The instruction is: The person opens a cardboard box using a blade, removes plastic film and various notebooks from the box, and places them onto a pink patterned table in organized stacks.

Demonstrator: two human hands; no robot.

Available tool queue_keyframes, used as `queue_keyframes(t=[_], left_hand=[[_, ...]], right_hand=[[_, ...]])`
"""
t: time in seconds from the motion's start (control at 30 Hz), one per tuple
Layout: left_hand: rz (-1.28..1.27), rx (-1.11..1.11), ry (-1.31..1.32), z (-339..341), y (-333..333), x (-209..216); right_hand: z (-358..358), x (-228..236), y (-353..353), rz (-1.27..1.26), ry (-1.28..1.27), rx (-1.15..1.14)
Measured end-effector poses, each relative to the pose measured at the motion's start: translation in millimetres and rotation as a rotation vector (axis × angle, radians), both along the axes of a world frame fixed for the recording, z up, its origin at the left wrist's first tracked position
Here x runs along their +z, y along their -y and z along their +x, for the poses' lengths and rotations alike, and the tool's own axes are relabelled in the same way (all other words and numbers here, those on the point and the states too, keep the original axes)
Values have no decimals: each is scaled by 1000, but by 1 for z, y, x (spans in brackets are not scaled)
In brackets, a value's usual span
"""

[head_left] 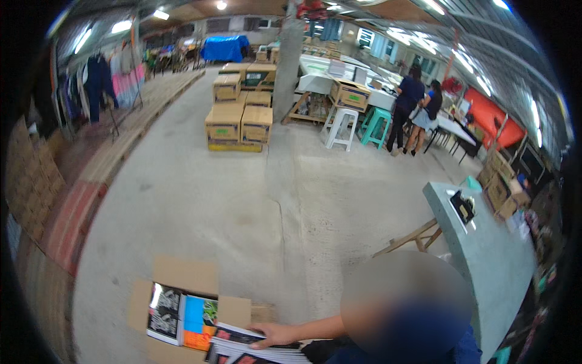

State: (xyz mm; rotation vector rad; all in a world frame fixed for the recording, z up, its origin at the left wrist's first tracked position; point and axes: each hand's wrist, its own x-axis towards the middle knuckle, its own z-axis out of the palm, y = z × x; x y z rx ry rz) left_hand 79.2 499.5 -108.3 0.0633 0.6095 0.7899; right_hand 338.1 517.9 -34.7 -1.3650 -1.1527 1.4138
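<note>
Neither my left hand nor my right hand shows. Close in front, at the lower right, is a person in a dark blue top. That person's bare hand rests on a stack of dark-covered booklets, cut off by the lower edge. Left of the stack, an open cardboard box has its flaps spread. Inside it lie black-covered booklets and, beside them, blue-and-orange printed booklets.
Stacked cartons stand by a concrete pillar. A grey table is at the right. Farther back are a white stool, a green stool and two people at long tables. A wooden walkway runs along the left.
</note>
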Motion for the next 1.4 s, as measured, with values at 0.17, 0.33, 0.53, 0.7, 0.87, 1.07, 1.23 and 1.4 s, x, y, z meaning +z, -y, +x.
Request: queue_keyframes(t=[0.17,0.33,0.53,0.7,0.87,1.07,1.23,1.4], left_hand=[[317,-306,-288,12,21,58],[569,-663,-194,19,45,83],[388,-1162,-83,-15,124,127],[535,-1402,9,-58,175,146],[489,-1720,99,-70,244,141],[530,-1953,311,-74,350,113],[632,-2061,284,-98,493,161],[689,-2271,342,-134,648,137]], right_hand=[[-7,54,102,40,-44,-221],[-54,44,199,95,-145,-616],[-172,24,344,234,-476,-1056],[-258,62,436,297,-603,-1313],[-349,56,507,379,-726,-1541],[-427,48,586,498,-577,-1813],[-496,52,693,541,-274,-2129],[-584,41,828,564,-315,-2241]])
